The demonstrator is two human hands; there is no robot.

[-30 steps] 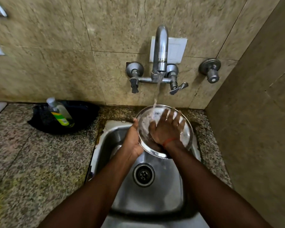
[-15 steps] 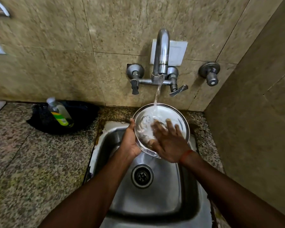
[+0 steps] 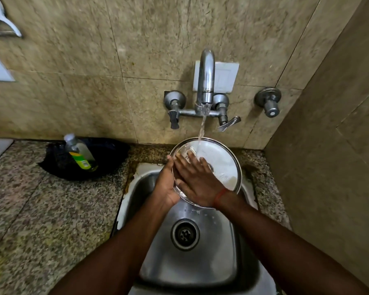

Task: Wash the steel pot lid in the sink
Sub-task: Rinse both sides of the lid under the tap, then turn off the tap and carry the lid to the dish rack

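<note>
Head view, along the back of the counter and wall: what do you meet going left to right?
Black cloth → bottle resting on it → left tap handle → spout with running water → right tap handle → separate wall valve.

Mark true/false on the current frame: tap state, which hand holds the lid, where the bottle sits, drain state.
1. Water is running from the tap onto the lid. True.
2. The right hand grips the lid's rim while the left rubs it. False: the left hand holds the rim; the right lies flat on the lid's face.
3. The bottle stands inside the sink. False: it sits on the counter, left of the sink, against a dark cloth.
4. The drain is uncovered. True.
5. The lid rests on the sink floor. False: it is held up, tilted, under the stream.
</note>
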